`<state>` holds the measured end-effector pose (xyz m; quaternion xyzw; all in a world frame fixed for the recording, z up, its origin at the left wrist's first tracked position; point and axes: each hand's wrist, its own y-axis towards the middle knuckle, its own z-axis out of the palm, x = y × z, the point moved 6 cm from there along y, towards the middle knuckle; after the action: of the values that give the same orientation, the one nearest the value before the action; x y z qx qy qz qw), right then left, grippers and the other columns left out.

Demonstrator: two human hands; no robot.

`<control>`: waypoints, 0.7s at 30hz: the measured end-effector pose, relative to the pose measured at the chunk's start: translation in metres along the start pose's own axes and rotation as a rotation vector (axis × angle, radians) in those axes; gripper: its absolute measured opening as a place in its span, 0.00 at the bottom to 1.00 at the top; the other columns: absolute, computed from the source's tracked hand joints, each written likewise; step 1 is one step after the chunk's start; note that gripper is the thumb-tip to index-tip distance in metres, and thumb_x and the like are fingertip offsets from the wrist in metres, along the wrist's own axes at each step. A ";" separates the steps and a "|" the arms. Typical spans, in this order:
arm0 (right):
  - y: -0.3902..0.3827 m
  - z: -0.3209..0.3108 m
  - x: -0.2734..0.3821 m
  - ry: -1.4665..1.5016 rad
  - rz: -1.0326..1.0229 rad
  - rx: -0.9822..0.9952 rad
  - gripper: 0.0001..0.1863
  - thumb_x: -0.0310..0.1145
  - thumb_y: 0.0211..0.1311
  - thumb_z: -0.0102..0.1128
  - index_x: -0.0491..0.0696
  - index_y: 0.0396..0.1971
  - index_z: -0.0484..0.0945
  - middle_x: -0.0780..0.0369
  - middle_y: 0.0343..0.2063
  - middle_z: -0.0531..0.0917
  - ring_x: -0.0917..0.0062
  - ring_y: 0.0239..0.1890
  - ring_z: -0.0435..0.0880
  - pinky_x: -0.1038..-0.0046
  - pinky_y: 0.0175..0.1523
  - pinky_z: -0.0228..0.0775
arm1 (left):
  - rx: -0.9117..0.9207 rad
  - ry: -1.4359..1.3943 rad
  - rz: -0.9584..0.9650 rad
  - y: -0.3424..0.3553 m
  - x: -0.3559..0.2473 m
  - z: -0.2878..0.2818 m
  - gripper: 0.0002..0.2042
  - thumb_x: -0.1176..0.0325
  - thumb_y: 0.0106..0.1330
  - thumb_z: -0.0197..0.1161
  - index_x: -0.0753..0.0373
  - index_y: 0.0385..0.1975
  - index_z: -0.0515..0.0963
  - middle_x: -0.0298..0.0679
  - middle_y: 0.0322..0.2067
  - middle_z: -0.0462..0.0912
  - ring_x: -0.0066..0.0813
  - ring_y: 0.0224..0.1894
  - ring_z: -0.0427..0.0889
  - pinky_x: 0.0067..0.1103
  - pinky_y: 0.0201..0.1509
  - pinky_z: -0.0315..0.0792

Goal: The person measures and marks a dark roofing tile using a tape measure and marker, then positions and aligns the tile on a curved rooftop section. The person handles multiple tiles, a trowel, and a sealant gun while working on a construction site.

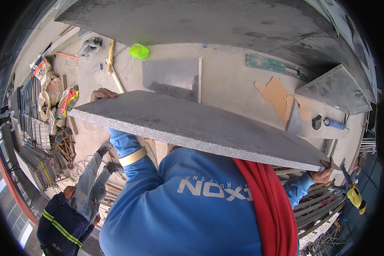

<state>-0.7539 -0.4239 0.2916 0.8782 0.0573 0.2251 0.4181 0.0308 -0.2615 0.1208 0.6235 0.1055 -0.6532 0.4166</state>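
I hold a large grey stone slab (200, 126) flat in front of my chest, tilted a little down to the right. My left hand (102, 94) grips its far left corner, fingers curled over the edge. At the near right corner, my right hand (322, 174) clasps the edge. My blue sleeves and a red cloth over my shoulder fill the lower part of the view. The slab hides part of the concrete ledge (230, 81) beyond it.
On the ledge lie a second grey slab (173, 79), a green cup (139, 51), a green spirit level (275, 66), cardboard scraps (281, 100) and a wooden-handled tool (111, 59). Another slab (335, 89) leans at right. A person in a striped dark jacket (66, 213) stands below left on scaffolding.
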 end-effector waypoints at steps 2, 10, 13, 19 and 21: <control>-0.003 -0.004 -0.002 0.025 -0.002 0.049 0.35 0.55 0.72 0.35 0.37 0.43 0.83 0.61 0.18 0.79 0.73 0.23 0.79 0.69 0.34 0.72 | 0.062 0.014 0.030 -0.012 -0.014 -0.012 0.17 0.56 0.72 0.59 0.65 0.31 0.70 0.47 0.25 0.77 0.37 0.27 0.81 0.28 0.35 0.81; 0.042 0.010 0.030 0.041 0.235 0.964 0.40 0.60 0.69 0.48 0.32 0.53 0.78 0.56 0.28 0.81 0.75 0.31 0.78 0.70 0.44 0.70 | 0.228 -0.004 -0.010 -0.061 -0.060 -0.033 0.19 0.54 0.68 0.65 0.67 0.35 0.71 0.48 0.31 0.79 0.39 0.36 0.83 0.32 0.44 0.82; 0.066 0.076 0.077 -0.001 0.311 1.351 0.33 0.47 0.68 0.63 0.33 0.59 0.74 0.57 0.30 0.83 0.79 0.29 0.79 0.76 0.36 0.72 | 0.170 -0.025 0.025 -0.064 -0.064 -0.030 0.20 0.53 0.67 0.66 0.67 0.34 0.72 0.48 0.29 0.79 0.38 0.35 0.83 0.30 0.43 0.82; -0.022 0.318 0.267 0.254 -0.812 1.506 0.30 0.43 0.65 0.64 0.40 0.61 0.72 0.48 0.56 0.77 0.53 0.58 0.77 0.61 0.61 0.70 | -0.002 0.060 0.066 -0.066 -0.073 -0.011 0.25 0.45 0.67 0.63 0.66 0.28 0.73 0.46 0.24 0.78 0.34 0.30 0.83 0.25 0.37 0.81; -0.097 0.400 0.324 0.111 -0.807 1.554 0.36 0.45 0.65 0.64 0.45 0.68 0.66 0.51 0.67 0.68 0.53 0.66 0.68 0.61 0.69 0.64 | -0.064 0.049 0.083 -0.069 -0.075 -0.009 0.26 0.43 0.68 0.61 0.66 0.28 0.73 0.46 0.24 0.79 0.34 0.29 0.83 0.23 0.34 0.81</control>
<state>-0.2785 -0.5518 0.1110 0.8148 0.5210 -0.0002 -0.2542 -0.0185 -0.1811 0.1605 0.6295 0.1105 -0.6163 0.4601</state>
